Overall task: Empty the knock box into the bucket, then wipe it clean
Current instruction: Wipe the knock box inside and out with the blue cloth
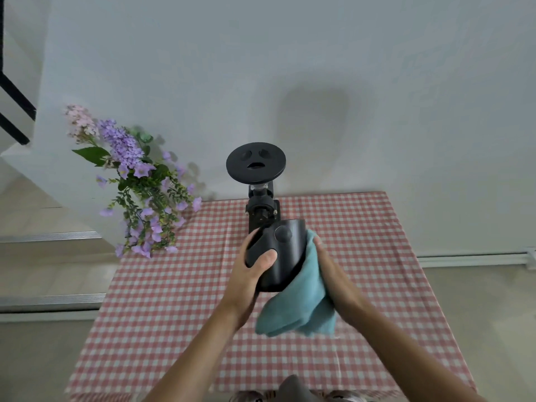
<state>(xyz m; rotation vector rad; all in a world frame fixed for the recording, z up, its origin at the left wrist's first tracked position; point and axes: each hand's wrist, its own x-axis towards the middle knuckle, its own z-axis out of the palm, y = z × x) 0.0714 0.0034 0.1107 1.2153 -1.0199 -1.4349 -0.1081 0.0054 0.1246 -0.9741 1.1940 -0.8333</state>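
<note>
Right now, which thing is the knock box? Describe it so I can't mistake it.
Start at the red-and-white checked tablecloth and go to the two hands held above its middle. The knock box is the dark, smooth tub in the left hand, with the right hand pressing a blue cloth to its side. The black grinder behind it stands on the table, topped by a round lid.

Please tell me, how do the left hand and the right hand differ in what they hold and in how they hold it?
The left hand grips the black knock box directly, thumb across its side; the right hand holds a blue cloth and presses it against the box's other side. The left hand touches bare plastic, while the right hand has the cloth between it and the box. Both are raised above the checked tablecloth.
</note>
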